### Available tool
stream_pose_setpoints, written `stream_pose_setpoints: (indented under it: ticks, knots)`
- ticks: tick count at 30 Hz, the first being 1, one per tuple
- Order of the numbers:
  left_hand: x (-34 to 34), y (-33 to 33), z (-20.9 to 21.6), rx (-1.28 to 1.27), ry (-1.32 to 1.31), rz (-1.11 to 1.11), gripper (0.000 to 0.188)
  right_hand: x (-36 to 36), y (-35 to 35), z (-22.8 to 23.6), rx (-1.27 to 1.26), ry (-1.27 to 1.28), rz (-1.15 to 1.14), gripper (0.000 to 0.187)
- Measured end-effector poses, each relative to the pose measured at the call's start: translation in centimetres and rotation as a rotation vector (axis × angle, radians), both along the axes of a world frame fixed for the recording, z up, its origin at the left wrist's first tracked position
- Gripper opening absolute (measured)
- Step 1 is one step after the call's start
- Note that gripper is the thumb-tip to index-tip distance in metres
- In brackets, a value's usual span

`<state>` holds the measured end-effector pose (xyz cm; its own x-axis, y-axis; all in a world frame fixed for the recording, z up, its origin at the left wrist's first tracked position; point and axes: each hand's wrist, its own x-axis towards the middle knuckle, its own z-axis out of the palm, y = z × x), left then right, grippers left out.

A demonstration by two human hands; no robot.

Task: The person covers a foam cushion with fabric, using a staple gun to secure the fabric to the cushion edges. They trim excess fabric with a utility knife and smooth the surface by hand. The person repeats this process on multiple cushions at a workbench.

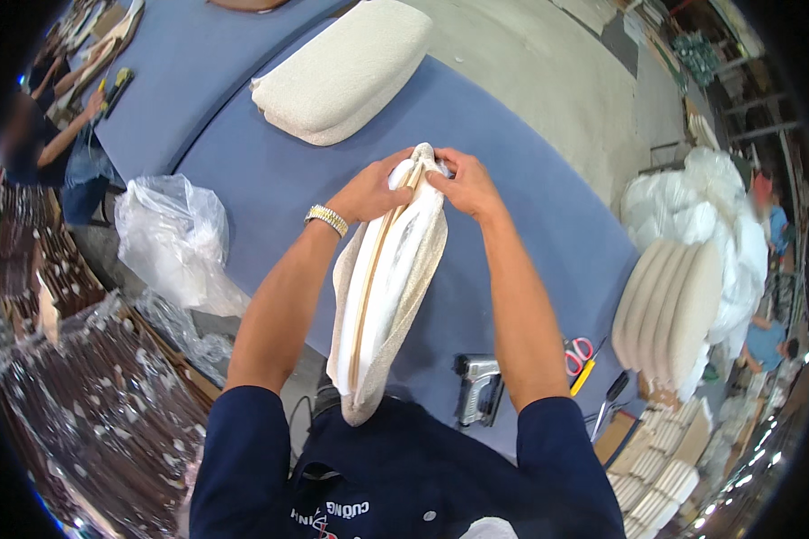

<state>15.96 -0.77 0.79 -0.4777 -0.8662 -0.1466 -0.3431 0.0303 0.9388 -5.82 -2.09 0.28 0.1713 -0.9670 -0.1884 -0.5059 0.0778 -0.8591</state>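
Note:
A seat cushion (389, 269) stands on edge in front of me, its near end against my shirt. Its beige fabric cover (430, 247) gapes along the upper side, where white padding and a thin tan board edge show. My left hand (376, 189) is closed on the left side of the cover's far tip, thumb on top. From the right, my right hand (466, 184) pinches the same tip, its fingers partly hidden behind the fabric. A silver-and-black staple gun (479, 390) lies on the table by my right forearm.
A finished beige cushion (343, 72) lies on the blue table (512, 153). Scissors (579, 355), a yellow-handled tool (584, 375) and a black-handled tool (614, 388) lie at right. Stacked cushions (670, 305) stand beyond. Clear plastic (173, 235) hangs at left; a co-worker (49, 144) is farther left.

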Motion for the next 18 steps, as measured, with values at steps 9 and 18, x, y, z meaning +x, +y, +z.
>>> stream_pose_setpoints:
  ticks: [9, 18]
  knots:
    - [0.2, -1.1, 1.0, 0.114, -0.001, -0.008, 0.079, 0.8, -0.2, -3.1, -0.085, -0.127, -0.189, 0.044]
    - [0.4, -1.3, 0.4, 0.05, -0.046, 0.027, 0.079, 3.0, 1.0, -2.0, -0.301, 0.025, -0.268, 0.039]
